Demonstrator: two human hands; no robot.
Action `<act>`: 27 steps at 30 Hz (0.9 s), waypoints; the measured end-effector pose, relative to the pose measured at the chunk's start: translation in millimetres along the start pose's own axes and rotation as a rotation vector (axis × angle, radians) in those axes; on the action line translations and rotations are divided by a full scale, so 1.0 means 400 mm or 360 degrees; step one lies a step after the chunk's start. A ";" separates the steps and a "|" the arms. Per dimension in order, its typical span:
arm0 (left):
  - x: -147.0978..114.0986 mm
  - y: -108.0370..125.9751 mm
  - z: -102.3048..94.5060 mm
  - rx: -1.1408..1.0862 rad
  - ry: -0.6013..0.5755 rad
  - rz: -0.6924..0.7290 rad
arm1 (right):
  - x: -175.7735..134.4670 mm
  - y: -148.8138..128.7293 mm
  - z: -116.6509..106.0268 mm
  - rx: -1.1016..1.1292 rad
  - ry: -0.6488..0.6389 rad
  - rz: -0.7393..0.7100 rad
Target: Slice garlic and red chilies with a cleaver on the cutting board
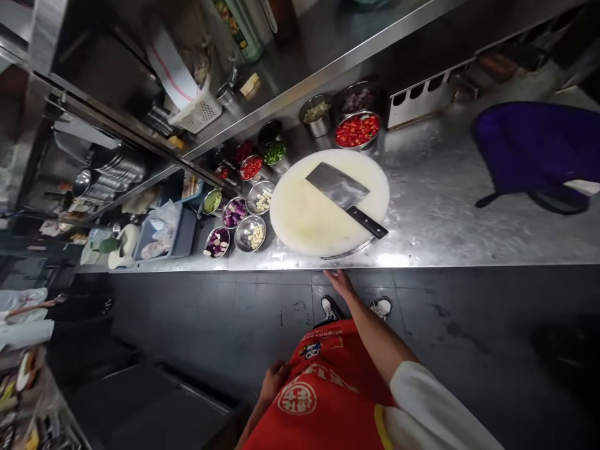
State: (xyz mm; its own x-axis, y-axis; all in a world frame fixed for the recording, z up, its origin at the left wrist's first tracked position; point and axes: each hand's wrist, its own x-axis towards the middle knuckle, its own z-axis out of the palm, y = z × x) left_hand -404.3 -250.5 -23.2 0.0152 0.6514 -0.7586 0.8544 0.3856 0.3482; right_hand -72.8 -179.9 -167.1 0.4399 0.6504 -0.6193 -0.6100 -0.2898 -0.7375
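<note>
My right hand (339,281) is at the counter's front edge, just below the cutting board, with its fingers stretched out and nothing seen in it. Low at my side, my left hand (275,379) rests against the red apron (328,381); its fingers are mostly hidden. A thick round white cutting board (300,212) sits on the steel counter near the front edge. On it lies a cleaver (338,185), flat, its black handle pointing toward the lower right. Neither hand touches the cleaver.
Left of the board stand metal bowls of garlic (255,236), purple onion pieces (234,213) and chopped red chili (251,167). Behind it is a bowl of cut red peppers (357,130). A grey bin (182,232) sits far left, dark blue cloth (539,150) right. A shelf (328,59) overhangs the back.
</note>
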 end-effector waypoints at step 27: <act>0.633 0.378 0.189 -0.0860 0.0028 0.0805 | -0.587 0.346 -0.497 -0.1247 0.0794 -0.0118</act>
State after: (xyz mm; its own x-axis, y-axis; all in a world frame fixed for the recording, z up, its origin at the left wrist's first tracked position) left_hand -231.9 -76.5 -204.2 0.3269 0.8436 -0.4260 0.3705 0.3003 0.8790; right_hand -129.5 -512.4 -177.3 0.8033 0.3616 -0.4734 -0.0301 -0.7691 -0.6385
